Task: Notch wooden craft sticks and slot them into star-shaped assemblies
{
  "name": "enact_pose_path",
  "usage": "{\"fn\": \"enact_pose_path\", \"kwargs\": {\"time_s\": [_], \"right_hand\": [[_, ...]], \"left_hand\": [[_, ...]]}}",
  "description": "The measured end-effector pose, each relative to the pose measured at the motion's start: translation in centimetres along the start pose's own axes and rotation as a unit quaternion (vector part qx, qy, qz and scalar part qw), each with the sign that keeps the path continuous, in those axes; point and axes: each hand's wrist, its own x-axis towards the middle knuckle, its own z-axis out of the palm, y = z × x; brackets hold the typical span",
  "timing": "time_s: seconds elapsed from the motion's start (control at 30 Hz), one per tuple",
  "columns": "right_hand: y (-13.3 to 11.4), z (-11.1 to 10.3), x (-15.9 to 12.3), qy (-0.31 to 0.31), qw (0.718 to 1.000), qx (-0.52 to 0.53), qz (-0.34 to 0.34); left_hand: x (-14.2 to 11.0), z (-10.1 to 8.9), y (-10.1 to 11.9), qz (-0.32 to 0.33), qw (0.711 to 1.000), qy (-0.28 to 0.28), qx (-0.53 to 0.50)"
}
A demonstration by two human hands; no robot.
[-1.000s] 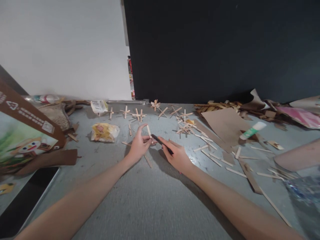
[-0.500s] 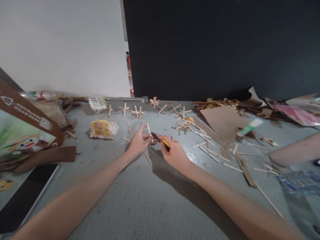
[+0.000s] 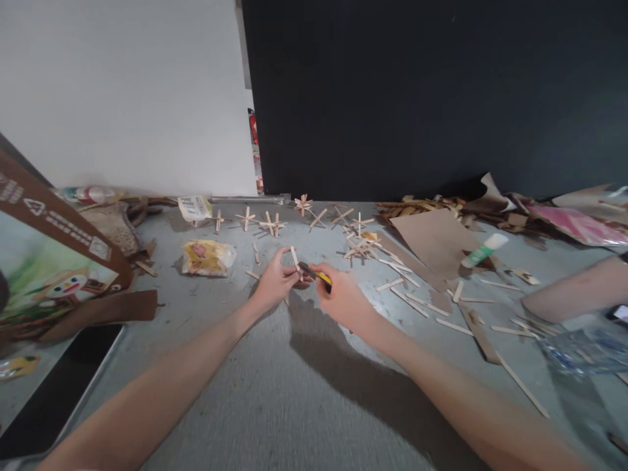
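Between its fingertips, my left hand point(image 3: 275, 280) pinches a short wooden craft stick point(image 3: 294, 256), which stands nearly upright. My right hand point(image 3: 346, 297) is wrapped around a yellow and black utility knife point(image 3: 316, 275). The knife's front end points left and touches or nearly touches the lower part of the stick; the blade itself is too small to make out. Behind my hands stand several small crosses of glued sticks point(image 3: 269, 224). A pile of stick pieces point(image 3: 362, 244) lies to the right of them.
Loose sticks point(image 3: 409, 302), brown cardboard point(image 3: 432, 239) and a glue stick point(image 3: 485, 250) lie to the right. Another person's arm point(image 3: 576, 288) rests at the right edge. On the left are a yellow packet point(image 3: 209, 258), a phone point(image 3: 59, 392) and a printed paper bag point(image 3: 63, 261).
The view has shifted slightly, so the things on the table sit a little differently. Both hands keep their hold, with the knife still against or near the stick.
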Motion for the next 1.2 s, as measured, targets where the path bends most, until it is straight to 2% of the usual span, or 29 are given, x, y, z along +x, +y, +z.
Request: {"fn": "enact_pose_path", "kwargs": {"time_s": [0.07, 0.13, 0.33, 0.57, 0.67, 0.77, 0.87, 1.0, 1.1, 1.2], "right_hand": [[-0.2, 1.0, -0.5, 0.026, 1.000, -0.012, 0.002], [-0.5, 1.1, -0.7, 0.028, 0.999, -0.027, -0.004], [-0.4, -1.8, 0.5, -0.035, 0.999, -0.034, -0.014], [-0.8, 0.1, -0.3, 0.008, 0.999, -0.040, -0.005], [-1.4, -1.1, -0.1, -0.040, 0.998, -0.043, 0.017], [-1.9, -2.3, 0.3, -0.057, 0.998, -0.013, 0.039], [-2.2, -1.6, 0.2, -0.043, 0.997, -0.004, 0.062], [-2.5, -0.8, -0.3, -0.031, 0.997, -0.059, 0.031], [-2.6, -1.9, 0.0, -0.065, 0.996, -0.053, 0.045], [-2.6, -2.7, 0.5, -0.068, 0.996, -0.015, 0.061]], "left_hand": [[0.1, -0.1, 0.0, 0.000, 1.000, 0.008, -0.002], [0.0, -0.1, 0.1, 0.005, 1.000, 0.007, 0.002], [-0.2, 0.2, 0.1, 0.001, 0.999, -0.022, 0.028], [0.0, -0.1, 0.1, 0.016, 1.000, -0.001, 0.015], [-0.1, 0.0, 0.0, 0.025, 0.999, -0.015, 0.026], [-0.2, 0.1, 0.1, 0.020, 0.999, -0.022, 0.028], [-0.2, 0.1, 0.3, 0.002, 1.000, -0.020, 0.015], [-0.2, 0.0, 0.3, 0.002, 1.000, -0.017, 0.010], [-0.3, 0.1, 0.3, 0.005, 0.999, -0.024, 0.021], [-0.3, 0.1, 0.2, 0.008, 0.999, -0.031, 0.026]]}}
